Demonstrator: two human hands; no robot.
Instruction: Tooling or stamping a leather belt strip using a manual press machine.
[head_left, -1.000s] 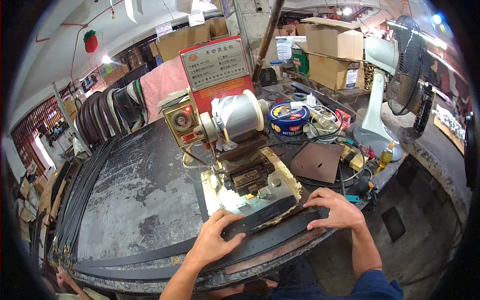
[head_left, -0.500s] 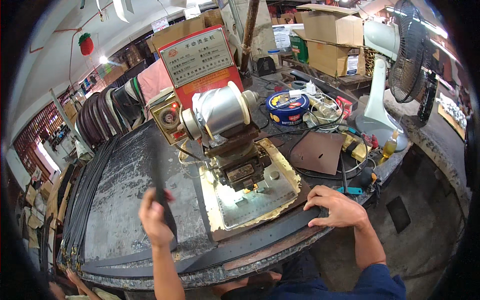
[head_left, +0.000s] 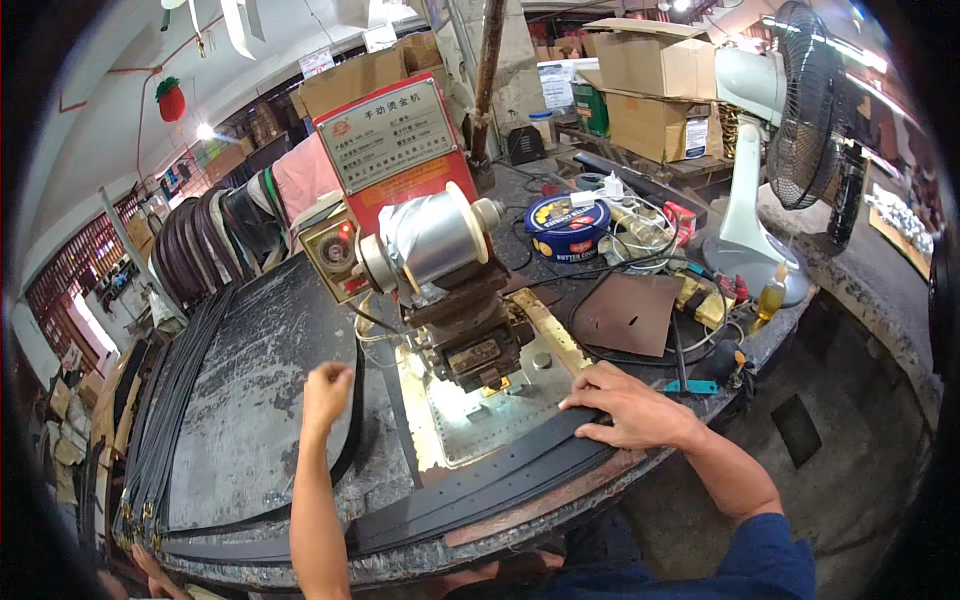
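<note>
A leather-belt workshop: a red manual stamping press [head_left: 440,250] on a worn tabletop [head_left: 250,400], dark belt straps [head_left: 200,250] hung left of it, cardboard boxes [head_left: 650,80] behind.

A dark, worn counter [head_left: 250,400] is curving across the workshop, its edge chipped and rough. Behind it, brown cardboard boxes [head_left: 650,70] are sitting stacked on a wooden rack, and more boxes [head_left: 360,75] are piling up further left. A pale pedestal fan [head_left: 790,120] is standing at the right end of the counter. The grey concrete floor [head_left: 830,400] is showing below it. Daylight is coming through a barred window [head_left: 80,290] far left, a ceiling lamp [head_left: 205,131] is glowing, and a red strawberry-shaped ornament [head_left: 172,100] is hanging overhead.
</note>
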